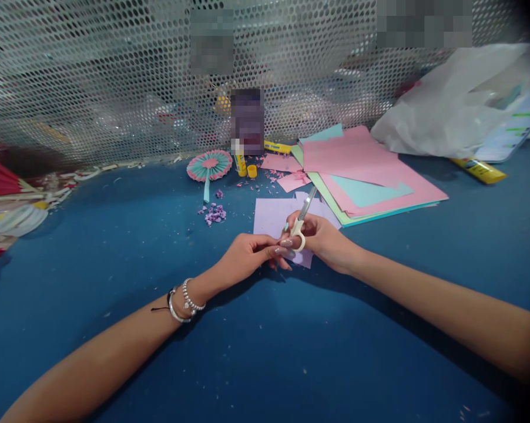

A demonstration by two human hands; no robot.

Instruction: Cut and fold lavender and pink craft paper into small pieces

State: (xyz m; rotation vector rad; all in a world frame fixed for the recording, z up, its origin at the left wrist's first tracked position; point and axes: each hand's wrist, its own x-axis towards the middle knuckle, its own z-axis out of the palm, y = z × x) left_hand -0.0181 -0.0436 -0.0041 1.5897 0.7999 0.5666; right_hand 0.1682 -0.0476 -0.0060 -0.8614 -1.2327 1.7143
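Note:
My right hand (pixel 324 238) is closed on a pair of scissors (pixel 299 230) with white handles, its metal blades pointing up and away from me. My left hand (pixel 251 254), with bracelets at the wrist, meets it from the left. Its fingers are pinched together by the right fingertips; whatever lies between them is too small to make out. Under both hands lies lilac paper (pixel 271 214), partly covered by them. Beyond it are pink paper pieces (pixel 287 170) and small purple paper scraps (pixel 214 214).
A pleated pink and teal paper rosette (pixel 210 166) lies at the back, beside a glue stick (pixel 240 164) and its yellow cap (pixel 252 171). Coloured sheets (pixel 371 176) are stacked at right, near a white plastic bag (pixel 445 111). A perforated metal panel (pixel 128 88) stands behind.

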